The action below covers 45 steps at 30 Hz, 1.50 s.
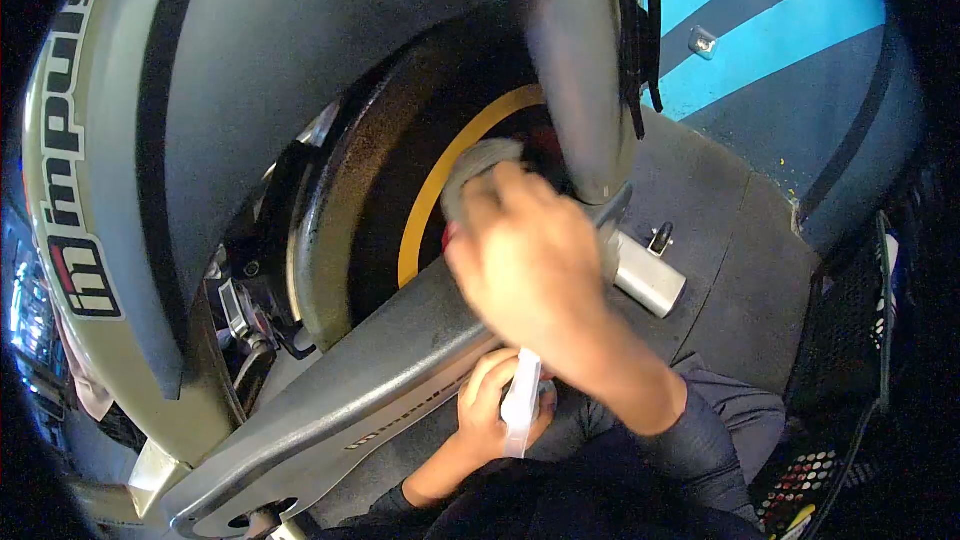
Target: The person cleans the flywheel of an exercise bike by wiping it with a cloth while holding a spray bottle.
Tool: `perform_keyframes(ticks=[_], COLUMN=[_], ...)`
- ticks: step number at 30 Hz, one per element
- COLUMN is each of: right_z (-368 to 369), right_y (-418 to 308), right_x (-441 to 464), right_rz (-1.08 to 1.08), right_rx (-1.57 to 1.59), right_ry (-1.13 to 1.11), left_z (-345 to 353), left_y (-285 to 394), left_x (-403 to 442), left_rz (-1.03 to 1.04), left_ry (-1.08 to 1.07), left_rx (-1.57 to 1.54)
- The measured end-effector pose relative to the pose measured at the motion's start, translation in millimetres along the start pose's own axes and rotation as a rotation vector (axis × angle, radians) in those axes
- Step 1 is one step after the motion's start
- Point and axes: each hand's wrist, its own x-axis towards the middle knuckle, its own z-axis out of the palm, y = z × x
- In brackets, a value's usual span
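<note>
My right hand (530, 250), blurred by motion, presses a grey cloth (480, 165) near the dark wheel with the yellow ring (430, 200). Its fingers are bent over the cloth. Lower down, my left hand (490, 405) is wrapped round a white and translucent plastic object (522, 400), which looks like a bottle or its spray head; part of it is hidden. Between the wheel and my left hand runs the long grey frame arm (370, 380) of an exercise machine.
A large grey shroud with "impulse" lettering (70, 140) fills the left. At right are a silver foot tube (648, 275), a black mesh basket (850, 340), and a small packet (703, 42) on the blue-striped floor (780, 30).
</note>
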Motion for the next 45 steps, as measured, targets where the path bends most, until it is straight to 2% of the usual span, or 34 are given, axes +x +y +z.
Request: perform_keyframes(ticks=[3,6,8,10,11,12,15,18,23,26,31,33,36,40,45], right_z=[-2.0,-3.3,-4.7,2.0,6.4,4.8,11.4,13.2,-2.3,-2.3,-0.7,8.4,7.3,9.7,-1.9], right_y=[-27.8,-32.7,-30.9,-21.6,-10.4,0.1,18.0,16.4,-14.4,-32.8,-26.4,-13.3,10.3,17.0,0.0], right_x=[-10.0,-8.4,-8.6,-3.6,0.0,4.6,11.8,10.4,-4.5,-9.9,-8.2,-2.6,8.1,8.7,-2.2], right_rz=[-0.104,-0.097,-0.073,-0.001,0.037,0.070,0.178,0.135,-0.077,-0.139,-0.087,0.015,0.152,0.159,-0.056], right_rx=[0.073,0.097,0.107,0.040,0.017,-0.025,-0.017,-0.090,-0.027,0.081,0.098,0.010,-0.012,-0.047,0.014], right_ry=[-0.029,-0.065,-0.064,0.008,0.040,0.025,0.013,0.080,-0.063,-0.061,-0.062,0.040,-0.002,0.011,-0.006], left_z=[16.6,69.0,61.9,-0.8,-3.8,-0.6,0.1,0.2,-1.8,10.4,3.2,-0.4,-0.3,1.3,0.0], left_y=[-31.6,-68.4,-68.5,-8.0,0.8,5.1,-0.3,2.6,-5.0,-32.6,-19.1,-6.9,2.8,0.9,6.2], left_x=[-42.2,-81.3,-86.6,-12.6,-5.0,8.1,1.3,0.5,-9.0,-38.0,-26.3,-11.5,2.9,-0.7,5.4], left_rz=[-0.004,-0.266,-0.359,-0.039,-0.046,0.046,0.017,-0.027,-0.021,0.023,-0.023,-0.014,0.003,-0.014,0.003], left_ry=[-0.022,0.357,0.494,-0.023,0.005,0.053,0.002,-0.030,0.004,-0.003,-0.013,0.000,0.048,-0.019,0.032], left_rx=[0.037,-0.875,-1.174,-0.045,-0.003,0.000,-0.048,0.007,-0.016,-0.027,-0.044,-0.018,0.003,-0.015,0.016])
